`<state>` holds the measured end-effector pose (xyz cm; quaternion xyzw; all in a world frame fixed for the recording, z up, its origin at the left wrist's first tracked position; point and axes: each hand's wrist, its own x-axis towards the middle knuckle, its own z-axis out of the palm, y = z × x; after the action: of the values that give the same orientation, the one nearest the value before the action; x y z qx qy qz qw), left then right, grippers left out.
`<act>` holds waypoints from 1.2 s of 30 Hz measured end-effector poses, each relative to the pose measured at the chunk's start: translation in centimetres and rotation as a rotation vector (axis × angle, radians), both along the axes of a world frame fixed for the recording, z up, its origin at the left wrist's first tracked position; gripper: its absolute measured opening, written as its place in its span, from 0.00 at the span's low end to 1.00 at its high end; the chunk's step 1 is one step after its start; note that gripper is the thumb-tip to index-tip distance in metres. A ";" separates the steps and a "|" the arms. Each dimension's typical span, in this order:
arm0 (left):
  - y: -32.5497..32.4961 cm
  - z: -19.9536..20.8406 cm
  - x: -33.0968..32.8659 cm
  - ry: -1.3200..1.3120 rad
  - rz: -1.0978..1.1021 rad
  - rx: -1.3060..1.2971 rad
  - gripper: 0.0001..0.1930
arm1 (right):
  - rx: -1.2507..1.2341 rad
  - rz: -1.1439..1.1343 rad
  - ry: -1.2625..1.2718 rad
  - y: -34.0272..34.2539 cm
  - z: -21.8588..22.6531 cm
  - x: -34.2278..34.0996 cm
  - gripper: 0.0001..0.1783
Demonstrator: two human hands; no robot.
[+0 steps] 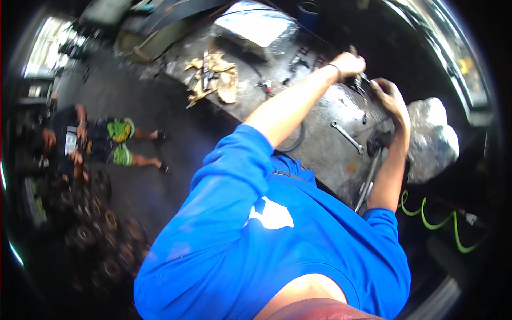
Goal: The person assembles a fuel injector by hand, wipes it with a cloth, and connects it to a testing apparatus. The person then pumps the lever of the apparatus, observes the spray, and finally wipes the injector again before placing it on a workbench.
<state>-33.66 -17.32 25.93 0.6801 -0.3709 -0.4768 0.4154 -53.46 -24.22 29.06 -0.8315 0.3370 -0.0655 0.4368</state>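
Note:
Over the far right part of the metal workbench (314,125), my hands are close together at a dark metal part (358,84). My left hand (349,65) is closed round its upper end, where a short dark piece sticks up past the fingers. From the right, my right hand (391,97) reaches the part with bent fingers near its side; whether they grip it is hard to make out. The part's exact kind is too small and dark to tell. Nearer to me on the bench lies a combination wrench (348,137).
Crumpled brown paper (223,74) bears a dark tool at left. A bright sheet-like surface (256,24) is behind. Right stand a plastic-wrapped bundle (433,141) and a green coiled hose (425,213). Metal bars (368,184) lie beside my right forearm. Another person (88,138) is at far left.

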 end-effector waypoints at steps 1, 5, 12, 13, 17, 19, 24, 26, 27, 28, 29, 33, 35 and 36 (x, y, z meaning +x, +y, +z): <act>-0.2 0.3 0.4 -0.036 0.030 0.038 0.26 | -0.166 0.029 -0.136 1.1 0.9 0.1 0.18; 0.6 2.0 -1.6 -0.046 0.003 0.126 0.32 | -0.017 -0.182 -0.134 2.0 1.6 -1.5 0.20; 0.2 -1.2 0.5 -0.031 0.076 0.081 0.32 | -0.094 -0.067 -0.208 1.6 1.4 -0.7 0.26; 0.2 -1.3 0.5 -0.006 0.069 0.079 0.31 | -0.105 -0.152 -0.188 2.3 2.1 -0.5 0.26; -0.4 -0.2 -0.7 -0.040 0.035 0.071 0.31 | 0.060 -0.046 0.051 0.1 0.8 -0.8 0.26; -0.4 -0.2 -0.6 -0.079 0.030 0.081 0.32 | -0.013 -0.102 -0.147 0.0 -0.2 -1.8 0.24; 0.2 1.2 -0.6 -0.026 -0.027 0.159 0.33 | 0.068 -0.183 0.037 0.9 0.9 -0.5 0.21; 0.2 1.1 -0.8 -0.089 0.012 0.141 0.33 | -0.051 -0.041 -0.094 0.4 -0.2 -1.2 0.23; 0.2 1.0 -1.3 0.022 0.044 0.129 0.33 | -0.090 -0.103 -0.173 0.1 -0.4 -2.2 0.23; 0.3 0.9 -1.1 0.022 0.047 0.129 0.33 | -0.121 -0.156 -0.250 0.2 -0.5 -2.8 0.23; 0.3 0.4 -0.6 -0.016 0.030 0.129 0.32 | -0.112 -0.175 -0.244 1.2 0.6 -2.0 0.24; -0.4 -1.6 -0.6 0.031 0.021 0.101 0.32 | -0.178 -0.111 0.133 1.3 0.5 -0.9 0.29; 0.1 -1.2 -0.9 0.026 0.072 0.108 0.33 | -0.236 -0.095 0.136 1.7 0.7 -1.5 0.22; -0.1 -1.3 -0.8 0.026 0.065 0.109 0.33 | -0.252 -0.093 0.105 1.6 0.9 -2.0 0.19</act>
<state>-34.45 -17.41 24.60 0.7072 -0.3165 -0.4914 0.3979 -55.48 -22.58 29.94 -0.8655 0.3865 -0.0840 0.3073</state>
